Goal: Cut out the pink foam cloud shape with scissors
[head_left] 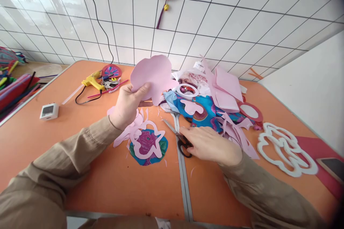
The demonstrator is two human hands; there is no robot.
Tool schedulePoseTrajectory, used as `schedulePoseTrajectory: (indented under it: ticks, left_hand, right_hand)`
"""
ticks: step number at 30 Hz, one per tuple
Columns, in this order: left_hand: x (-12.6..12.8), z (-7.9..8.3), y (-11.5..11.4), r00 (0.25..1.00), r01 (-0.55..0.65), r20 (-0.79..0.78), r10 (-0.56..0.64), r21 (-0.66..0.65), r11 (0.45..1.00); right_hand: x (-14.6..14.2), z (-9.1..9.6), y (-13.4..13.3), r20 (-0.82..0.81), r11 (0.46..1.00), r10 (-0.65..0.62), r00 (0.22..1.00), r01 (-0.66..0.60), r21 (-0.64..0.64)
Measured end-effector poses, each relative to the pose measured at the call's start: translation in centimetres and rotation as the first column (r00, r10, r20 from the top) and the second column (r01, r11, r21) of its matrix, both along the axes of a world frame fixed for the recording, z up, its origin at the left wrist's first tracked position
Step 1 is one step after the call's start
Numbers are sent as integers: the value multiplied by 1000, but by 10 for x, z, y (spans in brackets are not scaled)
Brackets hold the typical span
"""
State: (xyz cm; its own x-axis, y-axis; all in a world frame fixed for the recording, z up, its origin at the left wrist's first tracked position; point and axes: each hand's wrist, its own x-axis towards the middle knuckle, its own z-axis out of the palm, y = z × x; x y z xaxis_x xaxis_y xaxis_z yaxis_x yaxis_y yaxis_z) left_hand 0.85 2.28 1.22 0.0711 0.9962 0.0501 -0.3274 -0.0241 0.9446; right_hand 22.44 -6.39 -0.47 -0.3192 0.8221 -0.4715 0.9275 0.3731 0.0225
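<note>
My left hand (128,105) is raised above the orange table (107,182) and pinches a pink paper cutout (153,75) with a wavy edge. My right hand (209,145) lies low on the table, its fingers on the black handles of scissors (180,140) whose blades point up and left. Just below my left hand lies a round flowered fabric piece with a pink paper frame (147,144) on it, among pink paper scraps.
A heap of pink paper, blue flowered fabric (204,112) and round frames sits at centre right. White foam flower frames (285,148) lie to the right. A yellow glue gun (92,82), keys and a small white device (49,111) are at the left. Tiled wall behind.
</note>
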Motion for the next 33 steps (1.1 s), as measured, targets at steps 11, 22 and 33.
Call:
schedulePoseTrajectory:
  ticks: [11,22,33]
  left_hand:
    - [1,6,-6,980,96,191,-58,-199,975]
    - [0,23,-15,940,67,338,38,-295,953]
    - [3,21,-25,930,137,368,-13,-312,940]
  right_hand:
    - [3,-10,12,-106,992,-22,994,35,117]
    - [25,-6,28,-946,961,-174,275,257,-102]
    - [6,-4,9,-992,947,-105,66,312,-79]
